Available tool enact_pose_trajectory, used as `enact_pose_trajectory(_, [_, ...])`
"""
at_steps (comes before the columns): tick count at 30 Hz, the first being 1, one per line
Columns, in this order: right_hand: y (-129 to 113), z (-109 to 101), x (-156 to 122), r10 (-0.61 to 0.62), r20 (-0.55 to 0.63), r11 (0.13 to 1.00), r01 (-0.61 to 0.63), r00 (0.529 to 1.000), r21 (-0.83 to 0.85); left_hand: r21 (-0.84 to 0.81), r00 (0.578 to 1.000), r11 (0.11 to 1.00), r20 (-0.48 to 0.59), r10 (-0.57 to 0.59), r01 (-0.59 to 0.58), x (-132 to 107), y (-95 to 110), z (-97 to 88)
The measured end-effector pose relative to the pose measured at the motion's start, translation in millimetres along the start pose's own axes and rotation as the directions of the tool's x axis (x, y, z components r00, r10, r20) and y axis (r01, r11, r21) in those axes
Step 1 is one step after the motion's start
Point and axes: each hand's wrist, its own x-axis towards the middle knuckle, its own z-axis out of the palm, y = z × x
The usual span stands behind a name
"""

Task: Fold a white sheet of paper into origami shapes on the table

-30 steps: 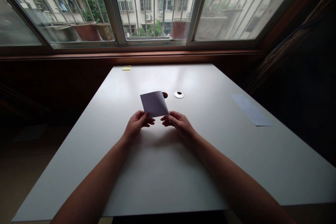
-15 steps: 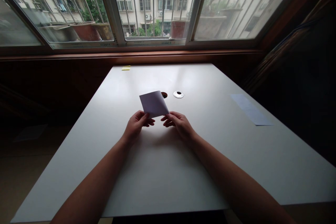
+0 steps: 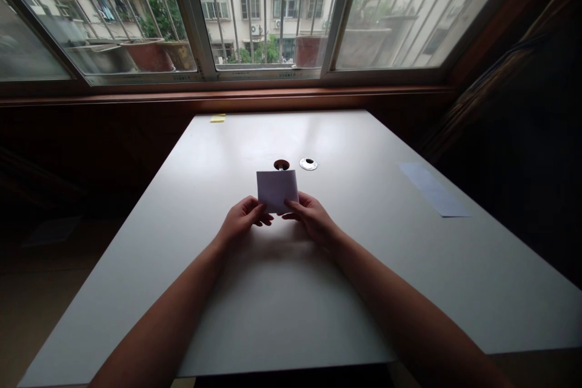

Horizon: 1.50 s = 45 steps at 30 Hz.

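Note:
A small white folded sheet of paper (image 3: 276,188) stands nearly upright just above the middle of the white table (image 3: 282,291). My left hand (image 3: 240,221) pinches its lower left corner, thumb in front. My right hand (image 3: 309,216) pinches the lower right corner the same way. Both hands are closed on the paper's bottom edge and hover close to the tabletop. The paper's upper edge is level and square to me.
A round cable hole (image 3: 281,165) and its loose silver cap (image 3: 308,163) lie just beyond the paper. A long pale paper strip (image 3: 434,189) lies at the right. A yellow sticky note (image 3: 217,118) sits at the far edge under the barred window.
The paper was tilted with one corner pointing up and left; it is now turned square and held lower, nearer to me. The hands have drawn closer together. The cable hole is now uncovered.

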Motion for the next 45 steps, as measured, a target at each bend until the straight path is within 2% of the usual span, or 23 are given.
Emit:
enact_pose_trajectory(5, [8, -6, 4, -0.026, -0.112, 0.999, 0.030, 0.993, 0.038, 0.007, 1.000, 1.000, -0.002, 0.002, -0.002, 0, -1, 0.2])
enact_pose_trajectory(11, [10, -8, 6, -0.040, -0.154, 0.998, 0.047, 0.987, 0.042, 0.022, 1.000, 1.000, 0.003, 0.011, -0.012, -1, 0, 0.9])
enact_pose_trajectory(21, [1, -5, 3, -0.098, -0.158, 0.995, 0.097, 0.983, -0.012, 0.099, 0.981, 0.994, 0.187, -0.056, 0.037, -4, 0, 2.5])
enact_pose_trajectory(29, [1, -7, 4, -0.140, -0.265, 0.990, 0.135, 0.954, -0.040, 0.102, 0.977, 0.994, 0.206, -0.057, 0.037, -5, 0, 2.7])
enact_pose_trajectory(36, [0, -5, 3, -0.098, -0.203, 0.995, 0.094, 0.974, -0.028, 0.187, 0.980, 0.982, 0.198, -0.034, -0.004, -7, 2, 2.4])
enact_pose_trajectory(40, [2, 2, 1, -0.030, -0.119, 1.000, 0.028, 0.992, -0.014, 0.304, 0.995, 0.950, 0.093, 0.043, -0.069, -5, 1, 0.5])
enact_pose_trajectory(45, [3, 3, 1, -0.042, -0.085, 0.999, 0.039, 0.996, -0.030, 0.282, 0.999, 0.959, 0.035, 0.016, -0.025, -2, -2, -2.2])
